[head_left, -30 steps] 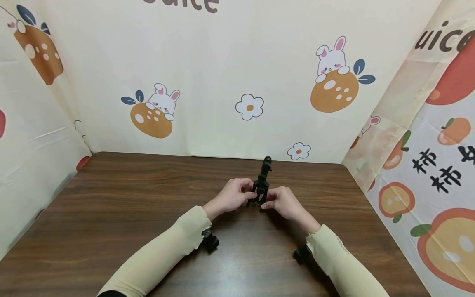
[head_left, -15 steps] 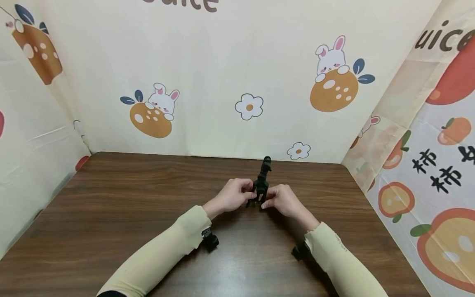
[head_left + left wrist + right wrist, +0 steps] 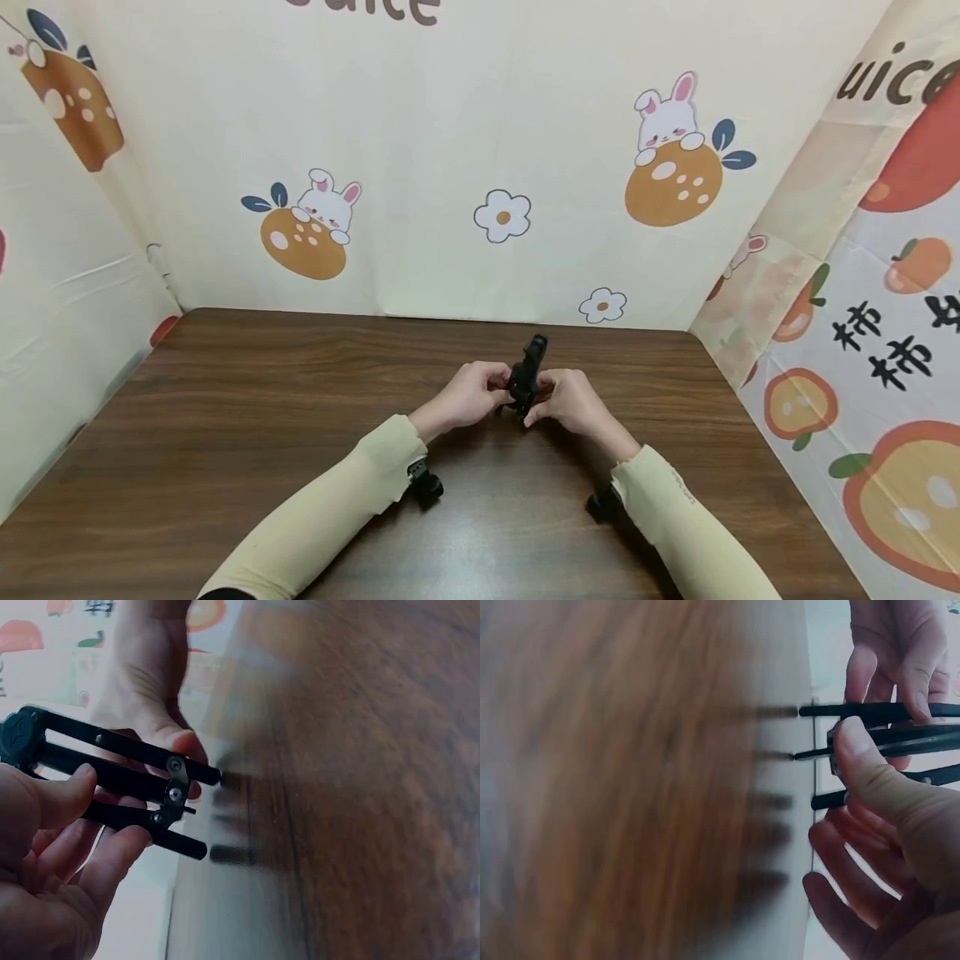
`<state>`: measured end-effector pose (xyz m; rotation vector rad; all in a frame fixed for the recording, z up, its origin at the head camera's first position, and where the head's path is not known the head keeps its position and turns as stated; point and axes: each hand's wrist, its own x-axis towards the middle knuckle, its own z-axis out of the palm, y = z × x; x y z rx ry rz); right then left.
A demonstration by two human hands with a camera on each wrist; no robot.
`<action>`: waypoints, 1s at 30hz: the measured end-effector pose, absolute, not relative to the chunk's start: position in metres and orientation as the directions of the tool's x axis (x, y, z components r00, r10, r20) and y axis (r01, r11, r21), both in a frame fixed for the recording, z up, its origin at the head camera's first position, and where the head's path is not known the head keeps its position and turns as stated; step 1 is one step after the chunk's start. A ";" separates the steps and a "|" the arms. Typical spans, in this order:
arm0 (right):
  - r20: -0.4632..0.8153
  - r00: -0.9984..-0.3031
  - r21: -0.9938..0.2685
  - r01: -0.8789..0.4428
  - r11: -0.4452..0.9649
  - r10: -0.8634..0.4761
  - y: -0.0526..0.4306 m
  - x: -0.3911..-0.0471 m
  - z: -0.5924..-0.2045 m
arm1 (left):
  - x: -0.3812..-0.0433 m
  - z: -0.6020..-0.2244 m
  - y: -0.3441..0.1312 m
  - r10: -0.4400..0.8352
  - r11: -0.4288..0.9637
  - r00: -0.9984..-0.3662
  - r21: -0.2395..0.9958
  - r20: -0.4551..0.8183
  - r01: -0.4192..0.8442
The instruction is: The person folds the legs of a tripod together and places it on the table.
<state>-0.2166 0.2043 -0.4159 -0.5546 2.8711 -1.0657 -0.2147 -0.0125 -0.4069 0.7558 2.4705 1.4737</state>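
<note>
A small black tripod (image 3: 523,379) stands between both hands near the back of the wooden table, its narrow top tilted a little to the right in the head view. My left hand (image 3: 467,398) grips it from the left; in the left wrist view the thumb and fingers hold a lower leg (image 3: 180,844). From the right, my right hand (image 3: 573,404) holds another leg, and in the right wrist view its thumb (image 3: 862,750) presses by the metal brace. The leg feet point down, close over the tabletop. Part of the tripod is hidden behind the fingers.
The brown wooden table (image 3: 300,392) reaches back to a cream printed curtain (image 3: 420,250). A second printed cloth (image 3: 885,333) hangs at the right side, and a white one (image 3: 82,292) at the left. Small black cameras are strapped to both wrists.
The tripod's top has come down lower in the head view and leans nearer to me. My right hand has shifted slightly left; my left hand has stayed nearly still.
</note>
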 end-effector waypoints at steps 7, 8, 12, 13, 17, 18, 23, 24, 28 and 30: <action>0.066 -0.950 -0.640 -0.275 0.717 -0.306 0.199 -0.216 -0.418 | -0.218 -0.403 -0.019 0.523 0.364 -0.849 0.881 0.076 0.303; 0.070 -0.951 -0.643 -0.274 0.715 -0.302 0.199 -0.215 -0.418 | -0.219 -0.403 -0.019 0.528 0.359 -0.846 0.884 0.071 0.299; 0.074 -0.948 -0.663 -0.280 0.694 -0.311 0.199 -0.215 -0.418 | -0.222 -0.403 -0.019 0.538 0.351 -0.842 0.895 0.049 0.276; 0.073 -0.946 -0.668 -0.281 0.689 -0.316 0.199 -0.215 -0.418 | -0.222 -0.403 -0.019 0.539 0.349 -0.841 0.897 0.045 0.272; 0.067 -0.948 -0.676 -0.273 0.685 -0.311 0.199 -0.213 -0.419 | -0.224 -0.405 -0.017 0.535 0.336 -0.844 0.906 0.042 0.257; 0.072 -0.949 -0.668 -0.274 0.692 -0.306 0.199 -0.212 -0.419 | -0.224 -0.406 -0.017 0.530 0.330 -0.847 0.909 0.045 0.255; 0.095 -0.961 -0.622 -0.261 0.738 -0.260 0.197 -0.208 -0.419 | -0.224 -0.410 -0.012 0.487 0.306 -0.870 0.919 0.073 0.249; 0.096 -0.963 -0.615 -0.257 0.745 -0.253 0.196 -0.207 -0.419 | -0.224 -0.410 -0.012 0.483 0.306 -0.872 0.917 0.082 0.255; 0.092 -0.969 -0.594 -0.237 0.769 -0.228 0.194 -0.204 -0.417 | -0.223 -0.412 -0.009 0.484 0.321 -0.869 0.902 0.104 0.287; 0.093 -0.973 -0.595 -0.226 0.771 -0.213 0.193 -0.202 -0.416 | -0.222 -0.412 -0.009 0.490 0.339 -0.864 0.889 0.112 0.307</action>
